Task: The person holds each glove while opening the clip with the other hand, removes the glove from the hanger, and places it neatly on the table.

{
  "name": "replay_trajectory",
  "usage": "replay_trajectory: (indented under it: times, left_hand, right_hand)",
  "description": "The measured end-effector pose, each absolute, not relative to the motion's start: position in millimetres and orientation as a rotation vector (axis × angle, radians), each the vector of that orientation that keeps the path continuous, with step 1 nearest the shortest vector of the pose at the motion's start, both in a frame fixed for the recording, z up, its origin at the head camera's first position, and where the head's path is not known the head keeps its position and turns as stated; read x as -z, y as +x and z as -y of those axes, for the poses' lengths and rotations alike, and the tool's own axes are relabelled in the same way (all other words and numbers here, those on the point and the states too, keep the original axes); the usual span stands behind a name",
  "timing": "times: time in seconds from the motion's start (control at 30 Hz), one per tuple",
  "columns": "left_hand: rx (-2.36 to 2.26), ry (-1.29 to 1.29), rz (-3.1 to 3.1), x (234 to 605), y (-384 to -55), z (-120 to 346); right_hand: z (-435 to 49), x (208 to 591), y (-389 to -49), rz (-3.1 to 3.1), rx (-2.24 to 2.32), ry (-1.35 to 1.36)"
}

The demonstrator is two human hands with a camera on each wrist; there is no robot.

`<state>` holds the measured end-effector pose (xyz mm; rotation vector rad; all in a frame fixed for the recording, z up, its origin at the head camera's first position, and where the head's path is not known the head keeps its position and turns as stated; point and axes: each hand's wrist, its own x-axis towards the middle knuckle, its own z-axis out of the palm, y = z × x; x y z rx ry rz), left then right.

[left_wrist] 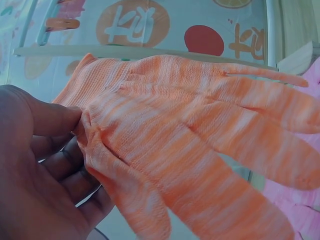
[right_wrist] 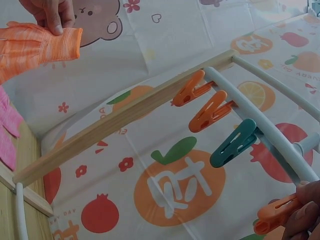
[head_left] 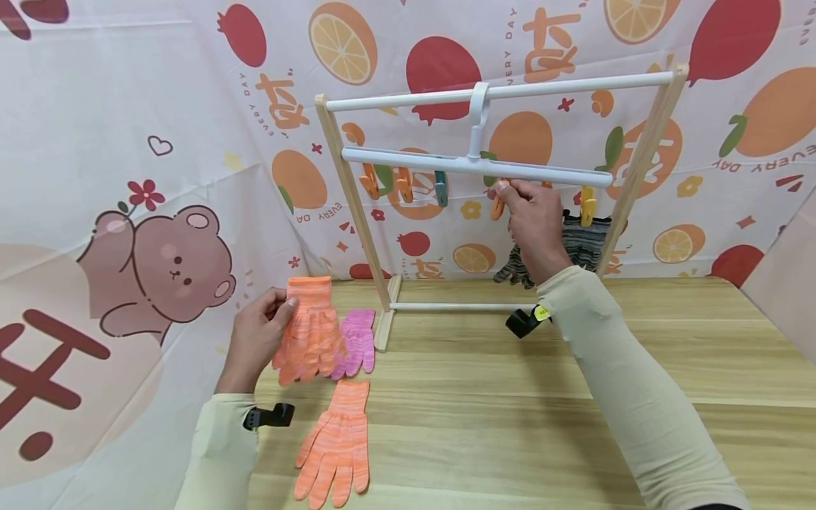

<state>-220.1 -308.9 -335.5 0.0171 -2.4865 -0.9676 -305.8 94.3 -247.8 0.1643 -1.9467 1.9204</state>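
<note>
My left hand [head_left: 258, 336] pinches an orange-and-white knit glove [head_left: 311, 329] near its cuff, with the glove's fingers hanging down. In the left wrist view the glove [left_wrist: 165, 120] spreads across in front of the hand [left_wrist: 45, 155]. Up at the white hanger [head_left: 414, 162], my right hand [head_left: 538, 227] pinches an orange clothespin [head_left: 496, 207] on the bar. To its left on the bar hang two more orange clothespins [right_wrist: 207, 112] and a teal clothespin [right_wrist: 234, 143]. A yellow clothespin [head_left: 588, 207] holds a grey-and-black striped glove [head_left: 586, 244], partly hidden behind my right wrist.
The hanger hooks over the top rod [head_left: 574, 86] of a wooden stand [head_left: 349, 191] on the wood-grain table [head_left: 459, 418]. A pink glove [head_left: 358, 340] and another orange glove [head_left: 341, 446] lie at the left. A fruit-patterned cloth [head_left: 395, 241] covers the wall behind.
</note>
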Motion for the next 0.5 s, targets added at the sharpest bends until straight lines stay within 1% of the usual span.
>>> replay_trajectory:
  times: [0.5]
  left_hand:
    - [0.921, -0.009, 2.539, 338, -213, 321]
  right_hand:
    - [-94, 246, -306, 1.96, -1.923, 0.139]
